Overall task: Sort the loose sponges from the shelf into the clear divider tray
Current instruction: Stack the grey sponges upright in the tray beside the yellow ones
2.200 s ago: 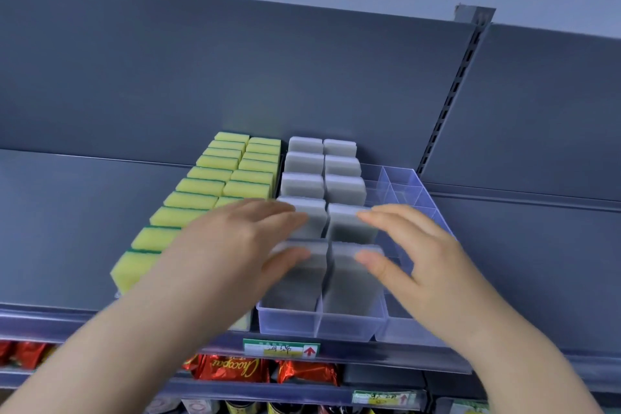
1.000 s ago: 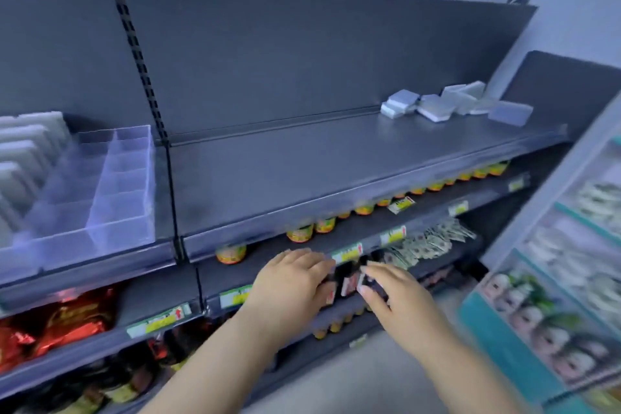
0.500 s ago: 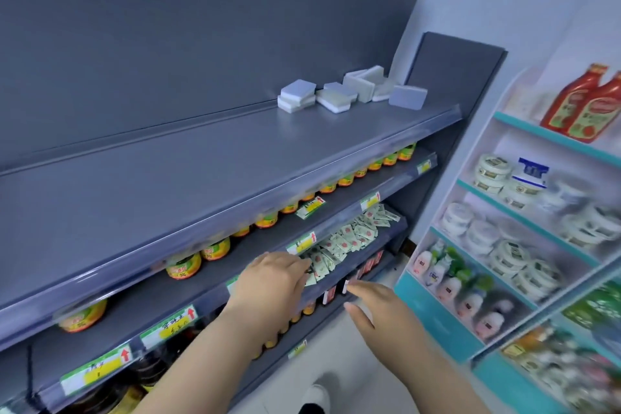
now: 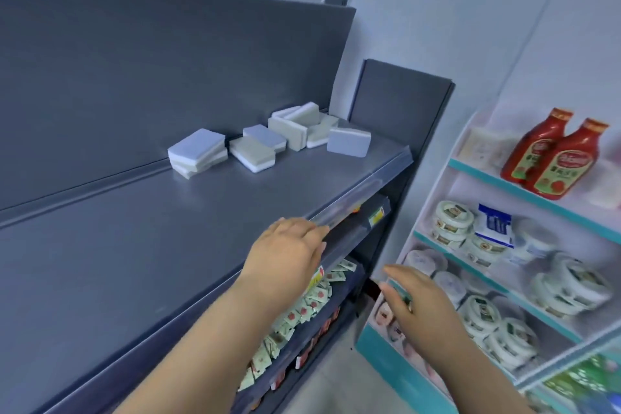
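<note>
Several loose white and grey sponges (image 4: 255,148) lie in a heap at the far right end of the grey shelf (image 4: 141,232), some stacked, some leaning. One grey sponge (image 4: 348,142) stands on edge at the right of the heap. My left hand (image 4: 289,255) hovers at the shelf's front edge, fingers relaxed, holding nothing. My right hand (image 4: 416,299) is lower and to the right, off the shelf, fingers straight and empty. Both hands are well short of the sponges. The clear divider tray is out of view.
A white and teal rack (image 4: 504,279) stands at the right with red sauce bottles (image 4: 554,158) and round tubs (image 4: 453,222). Lower shelves hold small sachets (image 4: 302,309). A dark end panel (image 4: 400,101) closes the shelf's right end.
The view has swung right, away from the divider tray with its sponges, and come closer to the loose heap. Both hands left the tray and have risen toward the shelf edge.
</note>
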Tool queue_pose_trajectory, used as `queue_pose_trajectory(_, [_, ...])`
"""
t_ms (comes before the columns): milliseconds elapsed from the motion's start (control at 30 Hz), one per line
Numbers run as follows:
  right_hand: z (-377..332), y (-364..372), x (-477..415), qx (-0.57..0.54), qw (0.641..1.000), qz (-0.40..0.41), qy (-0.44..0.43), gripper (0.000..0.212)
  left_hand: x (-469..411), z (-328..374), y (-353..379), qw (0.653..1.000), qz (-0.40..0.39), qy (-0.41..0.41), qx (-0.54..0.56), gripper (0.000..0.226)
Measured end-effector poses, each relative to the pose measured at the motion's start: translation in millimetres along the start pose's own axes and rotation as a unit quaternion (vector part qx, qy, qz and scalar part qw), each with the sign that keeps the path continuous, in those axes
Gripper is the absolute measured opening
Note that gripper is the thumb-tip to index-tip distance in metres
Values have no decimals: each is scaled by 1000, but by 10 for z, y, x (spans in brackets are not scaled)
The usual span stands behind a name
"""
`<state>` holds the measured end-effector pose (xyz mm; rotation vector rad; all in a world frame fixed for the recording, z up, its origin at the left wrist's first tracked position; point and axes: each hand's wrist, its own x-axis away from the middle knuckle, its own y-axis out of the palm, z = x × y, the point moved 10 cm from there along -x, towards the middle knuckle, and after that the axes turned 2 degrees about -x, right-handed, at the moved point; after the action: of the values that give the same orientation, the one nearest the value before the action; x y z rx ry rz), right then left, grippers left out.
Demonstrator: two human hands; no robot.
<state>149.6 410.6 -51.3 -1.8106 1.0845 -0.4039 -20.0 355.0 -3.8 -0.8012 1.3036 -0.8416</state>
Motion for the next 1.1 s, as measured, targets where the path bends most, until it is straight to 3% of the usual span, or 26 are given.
queue_pose_trajectory(200, [122,-123,-868,-63,997,22,-44,33,-503,-217,374,998,-39,-29,-35,40])
queue_pose_trajectory(500, [169,-277,-2737,-62,979,16,-193,36,-1328,-572,834,981,-85,-161,-63,34])
queue_pose_trajectory(667, [537,-301,-3685,-51,987,10,-149,53,-1818,-622,974,972,-58,-219,-69,38])
queue_pose_trajectory(767, [661,-56,-3873,-40,989,-53,-129,58,-2054,-573,1081,964,-51,-257,-49,35])
queue_pose_trajectory(900, [619,147,-3776,-69,982,-60,-163,55,-2221,-592,1187,950,-23,-310,-40,42])
queue_pose_trajectory(1100, [247,268,-3392,-39,947,-28,-318,58,-2147,-824,1225,912,-8,-408,-40,46])
